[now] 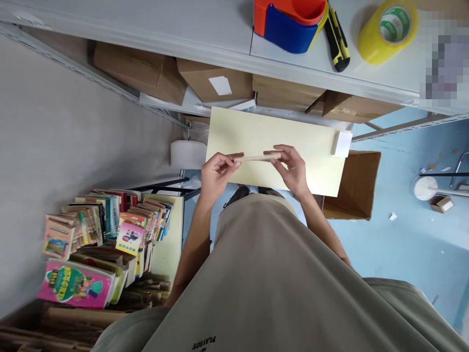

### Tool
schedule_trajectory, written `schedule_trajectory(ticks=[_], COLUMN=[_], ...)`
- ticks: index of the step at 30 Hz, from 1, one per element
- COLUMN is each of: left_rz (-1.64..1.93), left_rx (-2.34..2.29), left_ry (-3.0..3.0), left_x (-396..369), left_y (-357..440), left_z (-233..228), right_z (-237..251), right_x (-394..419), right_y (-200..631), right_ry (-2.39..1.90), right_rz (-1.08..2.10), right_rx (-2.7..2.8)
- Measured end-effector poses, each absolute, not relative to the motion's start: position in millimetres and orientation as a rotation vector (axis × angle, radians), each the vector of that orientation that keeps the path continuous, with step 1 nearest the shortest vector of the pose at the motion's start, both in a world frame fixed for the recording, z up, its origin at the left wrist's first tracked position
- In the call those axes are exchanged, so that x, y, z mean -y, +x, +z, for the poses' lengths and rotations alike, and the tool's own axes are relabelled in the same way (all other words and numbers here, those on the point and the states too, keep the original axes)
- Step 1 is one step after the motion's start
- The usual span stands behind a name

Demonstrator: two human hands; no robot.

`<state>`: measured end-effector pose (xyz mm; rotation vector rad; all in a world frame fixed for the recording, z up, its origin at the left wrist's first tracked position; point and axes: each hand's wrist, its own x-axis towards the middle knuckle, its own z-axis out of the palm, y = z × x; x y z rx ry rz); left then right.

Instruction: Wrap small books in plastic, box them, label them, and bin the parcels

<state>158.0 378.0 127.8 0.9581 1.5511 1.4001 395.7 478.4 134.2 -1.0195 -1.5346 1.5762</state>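
Observation:
A thin, pale, flat item (254, 158), seen nearly edge-on, spans the gap between my two hands. My left hand (220, 171) pinches its left end between thumb and fingers. At the other end, my right hand (291, 166) grips it with the thumb below and the fingers above. Its kind cannot be made out from this angle. Both hands are over a pale yellow tabletop (252, 132). A small white block-like stack (342, 143) sits at the table's right end.
Above the table, a grey shelf (183, 29) holds an orange-and-blue tape dispenser (289, 27), a utility knife (337, 41) and a yellow tape roll (388, 32). Cardboard boxes (216, 78) fill the level beneath. An open carton (361, 186) stands right; stacked books (106, 220) lie left.

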Motion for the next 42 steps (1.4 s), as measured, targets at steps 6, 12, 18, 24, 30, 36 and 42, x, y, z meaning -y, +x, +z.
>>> schedule_trajectory(ticks=[6, 12, 18, 24, 30, 36, 42], left_rz=[1.283, 1.283, 1.242, 1.311, 1.143, 0.956, 1.093], left_rx=[-1.588, -1.6, -1.747, -1.764, -1.788, -1.916, -2.08], left_ry=[1.012, 0.995, 0.917, 0.98, 1.347, 1.52, 1.315], left_x=[-373, -377, -392, -402, -407, -403, -387], left_y=[154, 153, 166, 175, 209, 255, 244], left_z=[128, 126, 126, 132, 127, 109, 91], right_z=[133, 136, 131, 113, 63, 43, 15], right_x=[-481, -487, -481, -484, -485, -479, -485], right_y=[400, 401, 388, 392, 388, 363, 349], right_ry=[-1.166, -1.078, -1.184, -1.225, -1.176, -1.177, -1.087], right_rz=[1.6, 1.771, 1.854, 1.96, 2.167, 2.351, 2.448], right_rx=[1.531, 1.551, 1.48, 1.326, 1.08, 1.016, 1.102])
